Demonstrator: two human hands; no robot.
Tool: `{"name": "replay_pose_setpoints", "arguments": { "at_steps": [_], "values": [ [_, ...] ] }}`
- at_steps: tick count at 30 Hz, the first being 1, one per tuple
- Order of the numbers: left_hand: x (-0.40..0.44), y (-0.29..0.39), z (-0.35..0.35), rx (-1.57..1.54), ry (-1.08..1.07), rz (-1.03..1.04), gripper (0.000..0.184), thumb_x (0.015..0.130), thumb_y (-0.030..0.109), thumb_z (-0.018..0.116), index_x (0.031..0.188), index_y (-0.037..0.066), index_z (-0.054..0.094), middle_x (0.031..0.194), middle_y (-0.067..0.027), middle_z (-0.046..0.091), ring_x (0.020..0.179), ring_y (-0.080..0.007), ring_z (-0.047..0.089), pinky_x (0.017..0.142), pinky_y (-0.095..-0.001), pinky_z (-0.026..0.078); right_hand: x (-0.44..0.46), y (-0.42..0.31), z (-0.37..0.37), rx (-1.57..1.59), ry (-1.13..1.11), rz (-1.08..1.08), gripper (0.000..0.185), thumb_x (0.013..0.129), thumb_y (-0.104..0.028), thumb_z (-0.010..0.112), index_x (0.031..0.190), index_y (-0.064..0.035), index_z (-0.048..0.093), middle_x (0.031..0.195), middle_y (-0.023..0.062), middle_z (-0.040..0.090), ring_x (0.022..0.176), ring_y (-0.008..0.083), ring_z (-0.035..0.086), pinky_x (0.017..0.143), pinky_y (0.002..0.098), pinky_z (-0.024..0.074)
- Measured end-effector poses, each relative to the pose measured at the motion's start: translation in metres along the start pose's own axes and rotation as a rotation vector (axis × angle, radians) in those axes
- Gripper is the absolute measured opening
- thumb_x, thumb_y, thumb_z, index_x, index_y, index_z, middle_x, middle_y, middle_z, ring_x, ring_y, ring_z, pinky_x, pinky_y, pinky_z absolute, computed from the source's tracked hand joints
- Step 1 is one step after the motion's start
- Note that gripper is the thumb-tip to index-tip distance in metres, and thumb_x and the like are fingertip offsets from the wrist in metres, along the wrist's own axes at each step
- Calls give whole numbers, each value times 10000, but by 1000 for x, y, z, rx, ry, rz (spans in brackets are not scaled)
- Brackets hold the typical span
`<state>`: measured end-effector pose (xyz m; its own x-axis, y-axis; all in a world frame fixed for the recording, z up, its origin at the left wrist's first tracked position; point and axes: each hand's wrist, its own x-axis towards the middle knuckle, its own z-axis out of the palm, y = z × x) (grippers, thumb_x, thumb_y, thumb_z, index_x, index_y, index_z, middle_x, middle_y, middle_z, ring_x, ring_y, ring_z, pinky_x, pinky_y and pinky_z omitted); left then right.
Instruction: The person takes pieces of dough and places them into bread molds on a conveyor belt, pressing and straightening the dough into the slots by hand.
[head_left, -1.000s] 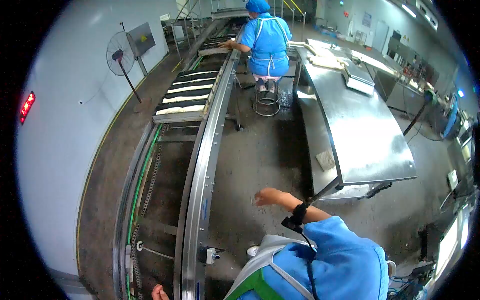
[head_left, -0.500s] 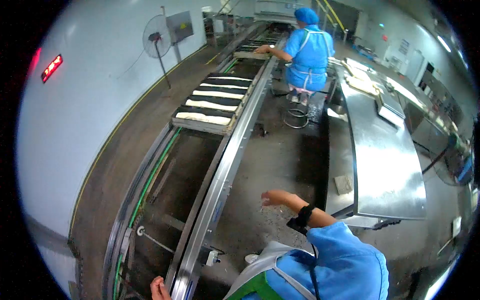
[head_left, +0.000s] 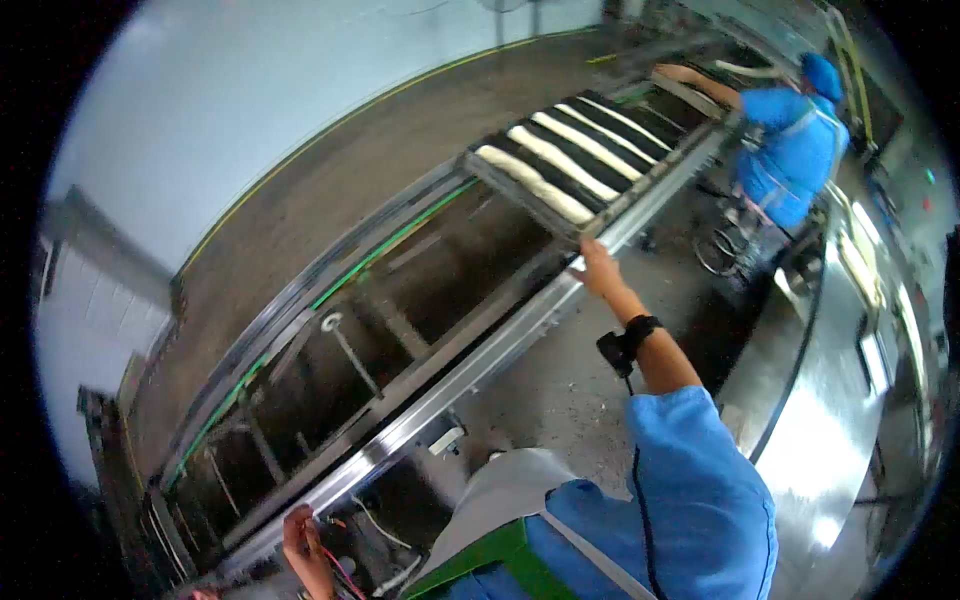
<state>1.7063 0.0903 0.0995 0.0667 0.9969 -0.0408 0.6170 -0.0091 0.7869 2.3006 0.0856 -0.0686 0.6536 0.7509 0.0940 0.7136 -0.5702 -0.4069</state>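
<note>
My right hand (head_left: 602,272) reaches to the near right corner of a dark baking tray (head_left: 535,205), its fingers closed on the rim and the thumb below. Long pale dough strips (head_left: 535,183) lie in the tray's parallel grooves, several in all. The tray rests across the rails of a conveyor (head_left: 470,368). At the lower left, my left hand (head_left: 306,548) hangs beside the conveyor's near metal rail with loosely bent fingers, slightly apart, and nothing visible in them. A black strap with a small device (head_left: 622,345) sits on my right wrist.
A co-worker in blue (head_left: 785,150) sits on a stool farther along, one arm over the conveyor. A steel table (head_left: 830,430) stands on the right. Cables (head_left: 385,530) and a small switch box (head_left: 445,436) are below the near rail.
My right hand has moved forward and onto the tray's corner. My view has turned, and the tray now appears nearer. My left hand has come further into view by the rail.
</note>
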Motion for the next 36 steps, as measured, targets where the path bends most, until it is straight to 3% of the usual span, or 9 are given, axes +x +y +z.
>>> {"name": "replay_pose_setpoints", "arguments": {
  "at_steps": [1,4,7,10,21,24,29,32,36],
  "values": [
    [-3,9,-2,144,61,177,186,788,107,482,922,-11,532,827,-85,548,797,-166,530,675,-271,414,11,2,2,-19,50,-46,707,667,-324,633,1217,-75,267,1262,156,263,1150,333,274,846,501,323],
    [-36,52,-10,82,91,106,160,806,22,447,941,-15,525,928,-72,526,863,-154,506,732,-259,402,34,6,8,-180,117,-85,690,640,-299,655,1204,-102,310,1234,144,304,1157,344,255,828,493,336],
    [-62,59,-10,186,153,109,200,724,-32,483,914,-20,544,924,-132,545,859,-222,529,749,-276,401,51,23,8,59,270,-341,434,598,-228,675,955,-33,527,921,151,539,873,324,493,765,379,400],
    [-103,88,4,216,183,91,155,730,7,510,879,4,551,899,-124,550,840,-256,538,718,-288,415,40,13,-33,-77,41,-82,406,662,-253,629,959,-3,511,892,179,548,835,325,512,723,416,402],
    [-160,12,-44,171,325,134,118,744,87,510,843,29,535,852,-106,539,793,-276,528,674,-333,437,-28,-120,-44,-171,285,-372,410,751,-349,502,833,49,560,804,217,569,732,367,550,639,443,446],
    [-201,21,-51,167,325,186,129,751,101,512,855,25,523,868,-105,531,811,-278,521,693,-342,430,-92,-193,-105,-192,-9,-364,456,750,-396,488,853,43,560,812,222,569,780,359,549,665,443,445],
    [-264,47,-64,90,446,106,109,722,95,517,813,38,532,809,-102,520,758,-285,519,647,-358,428,-163,-291,-131,-168,-37,-662,528,727,-461,503,772,63,555,755,211,575,668,387,532,633,447,416],
    [-296,60,-62,93,523,44,109,725,99,511,815,41,535,819,-100,524,771,-282,522,650,-355,429,-180,-343,-120,119,-213,-1016,463,734,-377,532,816,79,544,820,251,554,748,397,525,659,436,397],
    [-362,66,-61,101,577,-35,125,735,119,506,833,46,535,831,-101,525,788,-282,520,661,-356,431,-234,-403,-130,-35,-460,-1320,397,766,-279,510,995,44,495,1034,210,482,1008,330,417,884,366,300]
  ]
}}
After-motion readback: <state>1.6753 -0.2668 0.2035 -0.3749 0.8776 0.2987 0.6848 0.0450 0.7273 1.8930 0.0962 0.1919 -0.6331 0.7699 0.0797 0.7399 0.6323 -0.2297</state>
